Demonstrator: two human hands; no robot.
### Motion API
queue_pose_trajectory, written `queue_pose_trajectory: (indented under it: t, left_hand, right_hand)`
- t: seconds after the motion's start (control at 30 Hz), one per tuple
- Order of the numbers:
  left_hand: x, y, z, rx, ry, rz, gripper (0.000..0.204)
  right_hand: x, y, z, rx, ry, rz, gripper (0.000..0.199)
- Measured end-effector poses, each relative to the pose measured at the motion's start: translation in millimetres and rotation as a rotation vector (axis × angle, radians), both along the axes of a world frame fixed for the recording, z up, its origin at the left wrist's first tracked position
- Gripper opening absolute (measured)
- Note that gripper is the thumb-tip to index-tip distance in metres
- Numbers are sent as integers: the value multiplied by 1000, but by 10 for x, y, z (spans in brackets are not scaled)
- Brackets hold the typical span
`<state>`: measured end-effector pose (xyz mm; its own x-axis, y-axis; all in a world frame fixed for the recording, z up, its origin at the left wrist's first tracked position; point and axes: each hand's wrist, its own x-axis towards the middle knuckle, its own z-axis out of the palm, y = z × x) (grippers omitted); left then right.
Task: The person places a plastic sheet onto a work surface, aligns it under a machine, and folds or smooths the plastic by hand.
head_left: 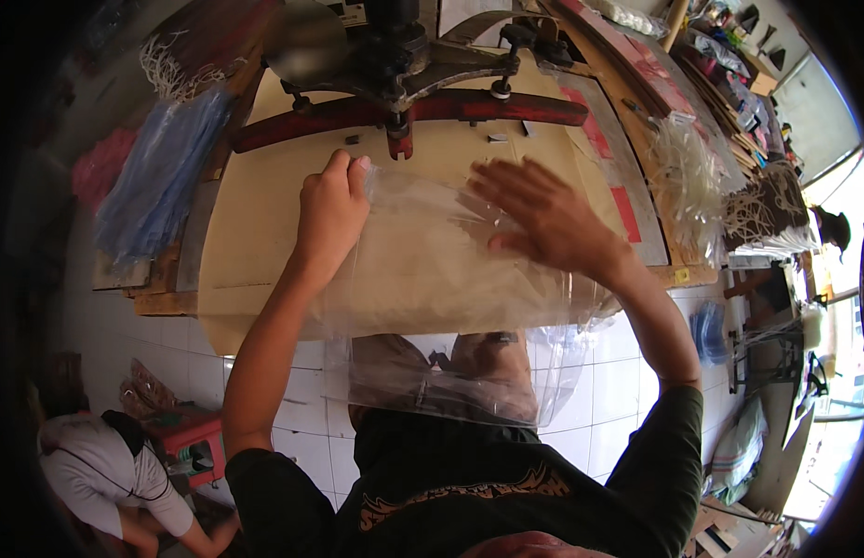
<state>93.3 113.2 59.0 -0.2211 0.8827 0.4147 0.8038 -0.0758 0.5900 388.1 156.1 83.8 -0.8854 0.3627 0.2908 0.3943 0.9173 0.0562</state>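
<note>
A clear plastic sheet or bag [422,251] lies over the brown paper [250,232] on the worktable, and its lower part hangs past the near edge above my lap. My left hand [334,209] is closed, pinching the plastic's far left corner between thumb and fingers. Over the far right part of the plastic, my right hand [553,219] is held flat with fingers stretched out, slightly blurred by motion; whether it touches the plastic I cannot tell. Just beyond both hands stands a dark press-like machine [413,74] with a curved red bar [311,124].
Blue plastic pieces [157,177] with pale cords hang over the table's left side, beside a pink bundle [103,167]. Clear plastic strips [683,177] hang at the right. Small metal pieces [497,139] lie beneath the bar. Another person [106,465] bends beside a red stool [197,437] at lower left.
</note>
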Motion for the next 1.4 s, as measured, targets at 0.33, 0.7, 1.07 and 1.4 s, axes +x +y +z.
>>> queue_pose_trajectory:
  t: [0.33, 0.7, 1.07, 1.4]
  left_hand:
    - [13, -39, -92, -165, 500, 197, 30]
    - [40, -233, 105, -77, 549, -775, 71]
    - [39, -117, -13, -272, 602, -812, 83]
    - [26, -103, 7, -312, 588, -827, 83]
  right_hand:
    - [-39, 27, -208, -244, -120, 16, 79]
    - [-63, 85, -263, -230, -106, 8, 78]
    - [-36, 103, -253, -226, -129, 9, 75]
    - [-35, 120, -229, -245, -127, 21, 76]
